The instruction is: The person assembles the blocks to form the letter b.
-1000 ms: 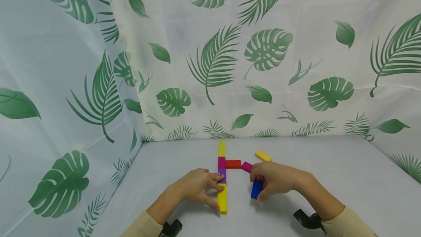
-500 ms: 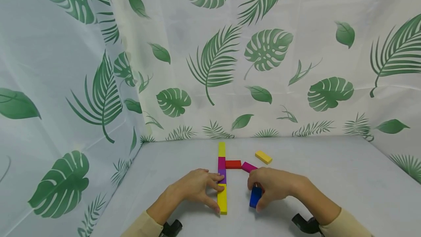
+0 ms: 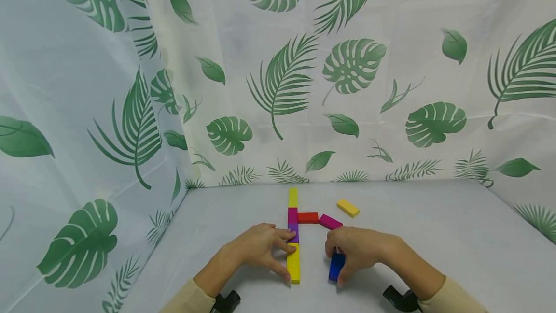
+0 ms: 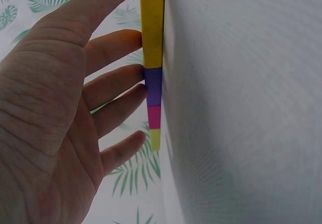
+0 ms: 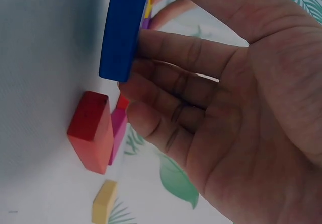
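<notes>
A straight column of coloured blocks runs away from me: a long yellow block (image 3: pixel 293 267) nearest, then a purple block (image 3: pixel 294 232), a magenta block (image 3: pixel 293 215) and a yellow-green block (image 3: pixel 293 197). My left hand (image 3: pixel 259 245) rests along its left side, fingers fairly straight and fingertips touching the yellow and purple blocks. To the right, a blue block (image 3: pixel 337 267) is pinched between the thumb and fingers of my right hand (image 3: pixel 362 249). In the right wrist view, a red block (image 5: pixel 90 133) lies just beyond the blue one; the hand hides it from the head view.
Another red block (image 3: pixel 308 217) extends right from the column, and a slanted magenta block (image 3: pixel 330 222) continues from its end. A loose yellow block (image 3: pixel 348 207) lies farther back. Leaf-printed cloth (image 3: pixel 282 158) stands behind the white tabletop (image 3: pixel 434 235).
My right hand has drawn the blue block toward me and slightly left, uncovering more of the slanted magenta block and the loose yellow block. The left hand has kept its place at the column.
</notes>
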Available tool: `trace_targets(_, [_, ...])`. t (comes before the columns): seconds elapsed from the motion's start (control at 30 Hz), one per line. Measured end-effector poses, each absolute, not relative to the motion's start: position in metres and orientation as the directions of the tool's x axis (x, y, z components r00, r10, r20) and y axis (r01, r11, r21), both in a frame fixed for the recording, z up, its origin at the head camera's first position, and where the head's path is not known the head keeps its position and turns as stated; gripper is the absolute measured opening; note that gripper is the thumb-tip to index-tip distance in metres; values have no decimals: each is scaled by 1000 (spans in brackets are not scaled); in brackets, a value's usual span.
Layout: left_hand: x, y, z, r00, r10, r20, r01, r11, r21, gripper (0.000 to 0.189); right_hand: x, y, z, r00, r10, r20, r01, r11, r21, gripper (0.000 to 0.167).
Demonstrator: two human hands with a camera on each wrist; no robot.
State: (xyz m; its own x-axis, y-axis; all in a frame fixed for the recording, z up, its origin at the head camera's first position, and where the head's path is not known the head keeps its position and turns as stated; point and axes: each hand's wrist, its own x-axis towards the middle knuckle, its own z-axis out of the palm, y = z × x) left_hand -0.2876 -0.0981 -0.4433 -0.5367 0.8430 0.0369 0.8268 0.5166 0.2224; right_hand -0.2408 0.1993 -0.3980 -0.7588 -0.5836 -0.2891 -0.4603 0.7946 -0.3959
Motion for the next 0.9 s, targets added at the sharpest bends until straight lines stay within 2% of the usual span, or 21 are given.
trace_targets(0.27, [-287, -97, -442, -547, 837, 20, 815, 527, 240, 71, -241, 194, -400, -768, -549, -331, -439, 827, -353, 41])
trace_targets(0.47, [-288, -98, -443, -534, 845, 35, 829, 514, 221, 72, -244, 197, -401, -735, -614, -286, -504, 778, -375, 39])
trace_targets(0.67, [-288, -99, -444, -520, 852, 61, 842, 500, 201, 72, -247, 198, -401, -727, -624, -285, -505, 768, -393, 34])
trace_targets(0.9, [-288, -98, -443, -536, 843, 39, 827, 516, 223, 73, -245, 199, -400, -723, -621, -303, -484, 768, -419, 31])
